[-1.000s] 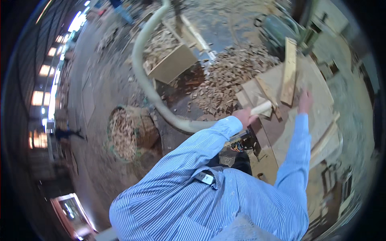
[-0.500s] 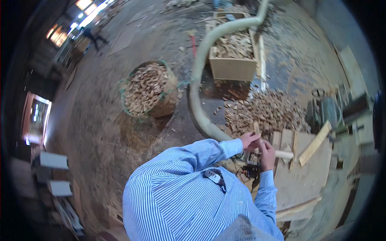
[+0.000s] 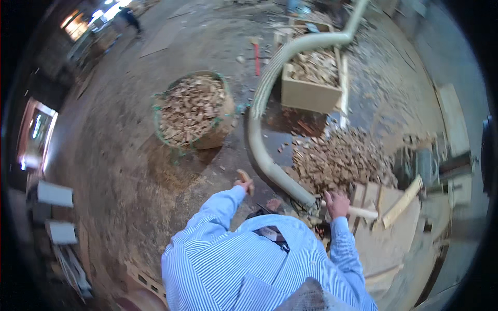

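My left hand (image 3: 247, 185) is out to the left over the floor, closed around a small wooden block (image 3: 241, 174) whose end sticks up past the fingers. My right hand (image 3: 338, 204) lies wrapped over a pale round wooden rod (image 3: 364, 213). The rod's thick end shows to the right of the hand, a short bit to its left. Beneath the rod are pale boards (image 3: 369, 194) on a worktop. Just beyond my right hand spreads a heap of small wood pieces (image 3: 337, 160).
A thick pale hose (image 3: 258, 124) curves from the far right down beside the worktop. To the left stands a round sack (image 3: 225, 122) full of wood pieces. A wooden box (image 3: 310, 96) of pieces is farther off. Machinery (image 3: 420, 163) stands at right; a distant person (image 3: 129, 19) is upper left.
My hands have come apart. The left swung out to the left with the wooden block; the right stayed near the boards and now lies on the rod.
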Demonstrator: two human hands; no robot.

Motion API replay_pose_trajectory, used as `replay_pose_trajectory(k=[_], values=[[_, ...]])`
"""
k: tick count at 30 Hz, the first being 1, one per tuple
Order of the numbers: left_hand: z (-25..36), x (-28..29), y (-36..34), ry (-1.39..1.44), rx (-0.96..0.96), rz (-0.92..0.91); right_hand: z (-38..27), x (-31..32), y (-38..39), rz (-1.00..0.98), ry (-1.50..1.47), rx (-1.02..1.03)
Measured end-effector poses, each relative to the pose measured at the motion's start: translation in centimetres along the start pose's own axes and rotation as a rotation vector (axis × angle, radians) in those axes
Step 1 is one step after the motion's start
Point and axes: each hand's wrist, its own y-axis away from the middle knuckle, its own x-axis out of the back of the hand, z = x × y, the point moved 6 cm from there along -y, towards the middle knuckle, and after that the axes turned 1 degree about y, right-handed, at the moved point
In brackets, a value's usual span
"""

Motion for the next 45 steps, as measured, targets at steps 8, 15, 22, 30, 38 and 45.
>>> replay_pose_trajectory(k=[8,15,22,30,38,45], values=[[0.8,-8.5,-5.1,0.508,0.253,-0.226,-1.2,-0.5,-0.9,-0.066,0.025,-0.048],[37.8,-20.4,-4.3,0.597,-0.252,-0.652,-2.3,-0.4,-1.0,-0.091,0.043,-0.073],[32.0,-26.5,-5.2,-1.041,-1.294,-0.183,-2.6,0.1,-0.9,-0.035,0.012,-0.095],[0.8,-11.6,-3.8,-1.213,-0.464,-0.626,-2.2,-0.3,-0.8,-0.09,-0.021,-0.094],[9.2,-13.5,4.3,-0.958,-0.555,-0.513,-1.3,1.8,1.7,0.291,-0.364,-0.002],[12.8,-27.3,19.4,-0.948,-1.106,-0.618,6.7,3.1,16.6,0.56,-0.238,-0.27]])
